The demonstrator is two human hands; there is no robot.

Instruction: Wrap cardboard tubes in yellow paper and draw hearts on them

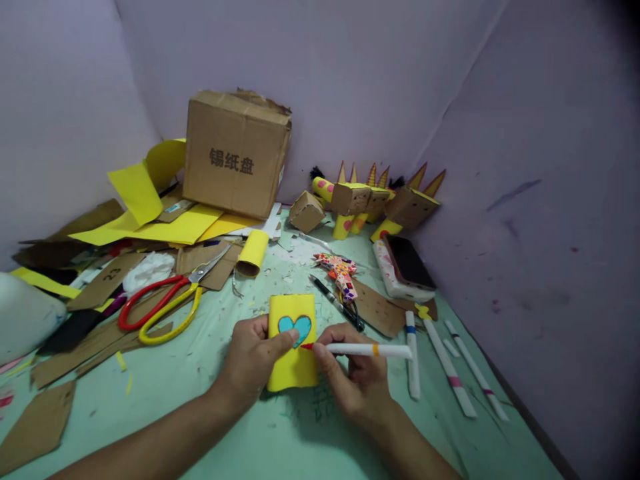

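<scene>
My left hand [255,353] is closed on the left side of a yellow paper-covered piece [293,373], its thumb lying across the front. A blue heart [289,325] with a dark outline is on that yellow face. Pinched in my right hand [355,370] is a white marker [393,350] with an orange band. Its red tip is at the yellow surface, just below the heart. A black pen [335,300] lies beyond my right hand, and several white markers lie to the right, one with a blue band [412,360].
Red-and-yellow-handled scissors [175,303] lie left among cardboard scraps. A yellow tube [253,253] and a cardboard box [235,157] stand behind, near yellow sheets [135,193]. Cardboard animal figures [353,199] stand at the back right; a phone [407,260] rests on a white pack.
</scene>
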